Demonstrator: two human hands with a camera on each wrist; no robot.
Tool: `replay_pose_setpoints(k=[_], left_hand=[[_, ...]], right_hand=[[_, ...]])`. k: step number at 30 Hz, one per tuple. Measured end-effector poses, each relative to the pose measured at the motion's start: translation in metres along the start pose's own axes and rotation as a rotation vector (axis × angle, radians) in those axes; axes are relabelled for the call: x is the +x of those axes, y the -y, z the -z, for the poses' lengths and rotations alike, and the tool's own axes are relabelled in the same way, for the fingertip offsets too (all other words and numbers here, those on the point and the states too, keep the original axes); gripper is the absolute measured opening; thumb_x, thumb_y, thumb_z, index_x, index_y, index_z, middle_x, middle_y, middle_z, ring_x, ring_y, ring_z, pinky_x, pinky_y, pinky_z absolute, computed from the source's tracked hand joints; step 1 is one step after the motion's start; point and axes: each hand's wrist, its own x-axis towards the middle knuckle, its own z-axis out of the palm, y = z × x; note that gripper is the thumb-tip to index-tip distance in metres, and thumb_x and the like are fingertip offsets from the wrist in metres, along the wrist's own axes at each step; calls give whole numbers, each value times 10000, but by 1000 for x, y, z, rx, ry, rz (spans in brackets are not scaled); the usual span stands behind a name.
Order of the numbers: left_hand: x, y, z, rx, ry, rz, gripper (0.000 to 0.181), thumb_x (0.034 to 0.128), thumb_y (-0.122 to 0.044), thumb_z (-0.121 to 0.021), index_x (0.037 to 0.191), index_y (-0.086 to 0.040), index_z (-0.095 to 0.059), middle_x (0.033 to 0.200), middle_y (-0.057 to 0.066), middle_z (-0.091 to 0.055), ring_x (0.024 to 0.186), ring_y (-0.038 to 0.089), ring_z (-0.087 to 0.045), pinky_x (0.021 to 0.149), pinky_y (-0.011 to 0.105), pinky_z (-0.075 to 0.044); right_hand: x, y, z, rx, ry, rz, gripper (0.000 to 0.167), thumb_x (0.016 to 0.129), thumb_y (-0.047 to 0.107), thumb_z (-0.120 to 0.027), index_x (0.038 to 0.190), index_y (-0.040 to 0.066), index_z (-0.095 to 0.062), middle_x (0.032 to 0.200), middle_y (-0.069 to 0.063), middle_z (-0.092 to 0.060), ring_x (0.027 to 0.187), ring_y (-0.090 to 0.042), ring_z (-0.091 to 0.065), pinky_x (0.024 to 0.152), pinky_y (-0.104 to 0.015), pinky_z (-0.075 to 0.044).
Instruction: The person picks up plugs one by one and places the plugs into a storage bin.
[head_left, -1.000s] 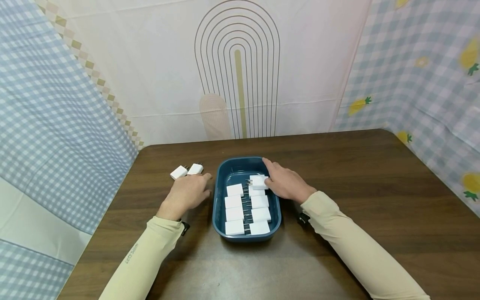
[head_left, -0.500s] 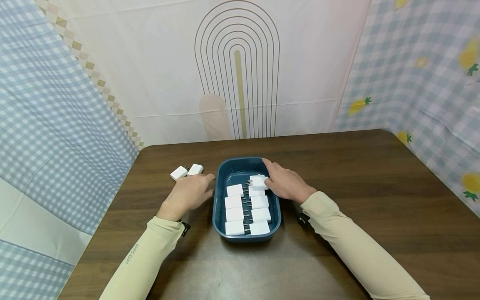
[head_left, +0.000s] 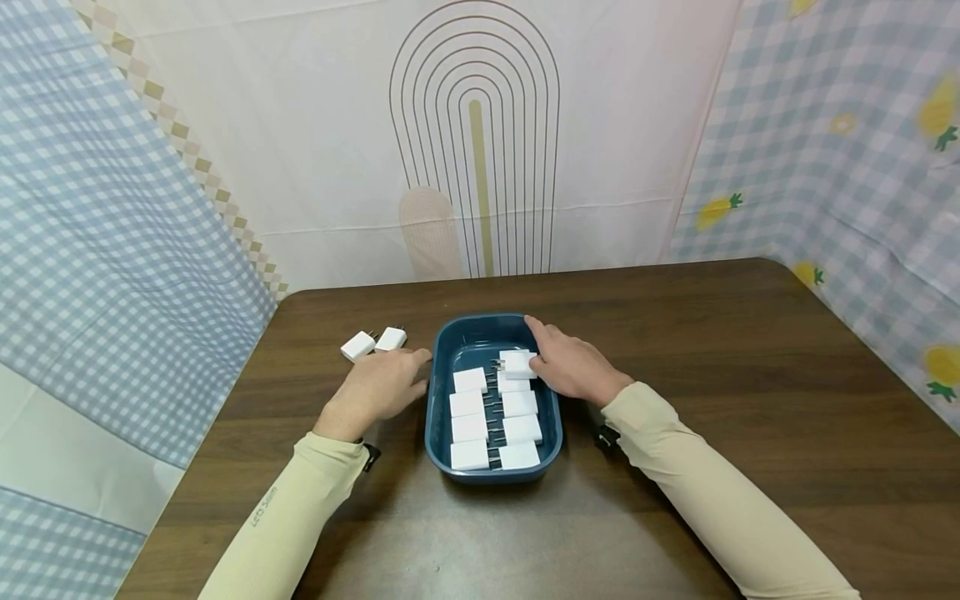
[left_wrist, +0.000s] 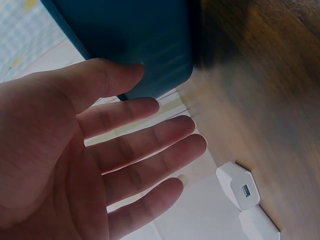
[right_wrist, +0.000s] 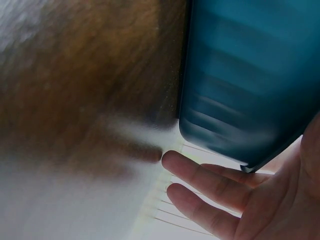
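A blue plastic bin (head_left: 495, 477) holds two columns of white USB wall chargers (head_left: 468, 428), their prongs facing the middle. One charger (head_left: 519, 365) lies on top of others at the upper right. My right hand (head_left: 573, 364) straddles the bin's right rim, thumb inside at that charger's edge; whether it touches is unclear. Its other fingers (right_wrist: 200, 175) extend loosely outside the wall. My left hand (head_left: 378, 387) is beside the left wall, thumb and fingertips close to it, fingers (left_wrist: 150, 155) relaxed and holding nothing. Contact with the wall cannot be made out.
Two more white chargers, a left one (head_left: 358, 346) and a right one (head_left: 391, 338), lie on the brown wooden table (head_left: 712, 333) beyond my left hand. A patterned cloth (head_left: 330, 150) hangs behind the table, with checked cloth on both sides.
My left hand has shifted slightly right, towards the bin's wall. The right hand, the bin and the chargers have stayed in place.
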Motion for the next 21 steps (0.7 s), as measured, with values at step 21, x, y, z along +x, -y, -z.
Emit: replay_pose_setpoints(k=[21], left_hand=[[-2, -1, 1, -10, -18, -7, 305, 969, -299, -643, 1215, -123, -672, 1040, 77, -754, 868, 310, -728, 740, 502, -583]], right_hand=[[0, 2, 1, -5, 7, -9, 698, 1027, 258, -459, 1624, 75, -148, 1610, -211, -361, 1440, -367, -444, 1146, -568, -396]])
